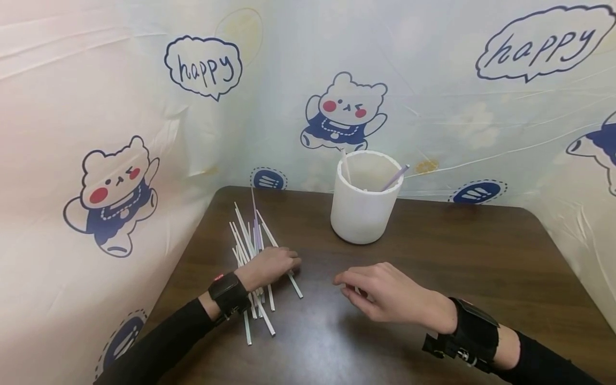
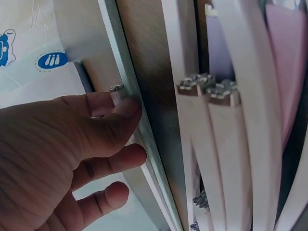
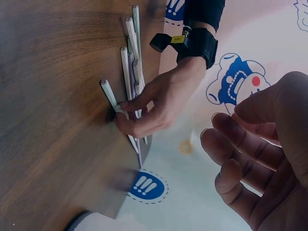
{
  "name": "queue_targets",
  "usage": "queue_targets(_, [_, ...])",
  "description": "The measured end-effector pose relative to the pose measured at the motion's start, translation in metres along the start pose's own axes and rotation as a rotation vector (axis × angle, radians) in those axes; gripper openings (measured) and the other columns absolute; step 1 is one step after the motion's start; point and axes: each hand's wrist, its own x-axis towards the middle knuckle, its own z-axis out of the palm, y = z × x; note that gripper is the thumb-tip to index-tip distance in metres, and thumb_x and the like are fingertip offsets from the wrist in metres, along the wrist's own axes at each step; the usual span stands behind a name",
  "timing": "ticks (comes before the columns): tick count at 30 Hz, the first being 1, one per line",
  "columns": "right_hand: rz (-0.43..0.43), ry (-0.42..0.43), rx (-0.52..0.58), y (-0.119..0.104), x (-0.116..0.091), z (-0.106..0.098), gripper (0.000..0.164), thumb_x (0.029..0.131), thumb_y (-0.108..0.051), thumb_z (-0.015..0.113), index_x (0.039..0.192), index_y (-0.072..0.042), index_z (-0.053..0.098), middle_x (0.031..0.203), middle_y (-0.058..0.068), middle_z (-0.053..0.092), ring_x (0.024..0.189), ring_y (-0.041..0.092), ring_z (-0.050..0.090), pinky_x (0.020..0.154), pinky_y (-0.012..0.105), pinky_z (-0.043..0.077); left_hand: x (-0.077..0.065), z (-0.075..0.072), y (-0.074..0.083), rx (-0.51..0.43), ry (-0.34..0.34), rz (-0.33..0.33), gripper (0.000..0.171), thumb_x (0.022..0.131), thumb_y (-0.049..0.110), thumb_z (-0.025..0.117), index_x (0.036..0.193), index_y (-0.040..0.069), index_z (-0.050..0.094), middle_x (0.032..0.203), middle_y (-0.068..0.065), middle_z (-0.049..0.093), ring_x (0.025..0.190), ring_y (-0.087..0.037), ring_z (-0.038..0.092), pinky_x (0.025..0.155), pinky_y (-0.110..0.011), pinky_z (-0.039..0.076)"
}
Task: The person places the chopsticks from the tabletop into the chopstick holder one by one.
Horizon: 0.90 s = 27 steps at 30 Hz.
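A loose pile of long, thin sticks (image 1: 244, 235), mostly white with some lilac, pink and pale green, lies on the left of the table. My left hand (image 1: 269, 264) is over the pile's right side. Its thumb and forefinger pinch one white stick (image 2: 116, 88) by its silvery end, right beside a pale green stick (image 2: 122, 43). The pinch also shows in the right wrist view, where the left hand (image 3: 156, 106) is low over the table. My right hand (image 1: 385, 291) hovers right of the pile, fingers loosely bent, nothing held.
A white round container (image 1: 361, 214) stands at the back of the brown table (image 1: 457, 256). A white stick (image 1: 346, 168) and a lilac stick (image 1: 395, 178) lean inside it, their ends above the rim. Printed cloth (image 1: 423, 123) hangs around the table's back and sides.
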Motion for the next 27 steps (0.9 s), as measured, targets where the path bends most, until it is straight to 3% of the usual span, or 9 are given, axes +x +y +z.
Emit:
queue_targets(3, [-0.005,0.003,-0.005,0.0,0.0,0.001,0.023,0.095,-0.004,0.071,0.114,-0.016,0.072,0.089,-0.011,0.07,0.063,-0.011,0.047,0.058,0.003,0.038,0.001,0.0,-0.001,-0.015,0.003,0.008,0.028,0.087,-0.008,0.075,0.102,0.015,0.078,0.094,0.002,0.076,0.084,-0.014,0.07,0.075,-0.028,0.061])
queue_targets(8, [0.003,0.001,-0.006,0.0,-0.001,0.001,0.022,0.095,-0.004,0.071,0.114,-0.016,0.072,0.09,-0.011,0.071,0.064,-0.011,0.047,0.058,0.003,0.039,0.0,0.002,-0.003,0.048,0.024,0.05,0.027,0.088,-0.004,0.076,0.1,0.02,0.078,0.094,0.005,0.076,0.087,-0.013,0.069,0.076,-0.025,0.059])
queue_targets(14, [0.035,-0.023,-0.001,0.001,-0.002,-0.003,0.022,0.097,-0.005,0.069,0.115,-0.016,0.072,0.091,-0.011,0.07,0.065,-0.011,0.049,0.059,0.004,0.041,-0.001,-0.004,-0.004,0.108,0.166,0.099,0.025,0.087,-0.001,0.078,0.099,0.02,0.078,0.093,0.007,0.075,0.085,-0.012,0.061,0.072,-0.022,0.052])
queue_targets(18, [0.076,-0.012,-0.02,0.005,-0.004,-0.01,0.023,0.096,-0.005,0.071,0.116,-0.015,0.072,0.089,-0.011,0.069,0.067,-0.01,0.05,0.059,0.006,0.043,0.003,-0.028,-0.003,0.054,0.351,0.123,0.033,0.084,-0.008,0.077,0.108,0.015,0.078,0.099,0.004,0.076,0.092,-0.014,0.06,0.078,-0.021,0.054])
queue_targets(21, [0.091,0.039,-0.044,0.01,-0.002,-0.016,0.028,0.093,-0.005,0.073,0.12,-0.013,0.071,0.087,-0.01,0.07,0.068,-0.008,0.052,0.06,0.007,0.045,0.005,-0.057,0.003,-0.105,0.517,0.135,0.041,0.083,-0.014,0.075,0.117,0.009,0.076,0.106,-0.001,0.076,0.1,-0.016,0.065,0.088,-0.024,0.059])
queue_targets(25, [0.108,0.129,-0.081,0.014,0.002,-0.022,0.042,0.092,-0.005,0.075,0.132,-0.012,0.063,0.083,-0.009,0.071,0.065,-0.007,0.054,0.057,0.009,0.046,0.004,-0.101,0.022,-0.275,0.756,0.167,0.039,0.086,-0.016,0.07,0.119,0.005,0.074,0.11,-0.007,0.077,0.103,-0.019,0.07,0.096,-0.031,0.061])
queue_targets(27, [0.121,0.171,-0.101,0.015,0.004,-0.026,0.045,0.096,-0.011,0.075,0.138,-0.011,0.059,0.082,-0.008,0.071,0.063,-0.005,0.054,0.056,0.01,0.046,0.003,-0.122,0.035,-0.308,0.894,0.221,0.034,0.09,-0.017,0.064,0.116,0.001,0.074,0.106,-0.009,0.077,0.099,-0.021,0.071,0.095,-0.033,0.062])
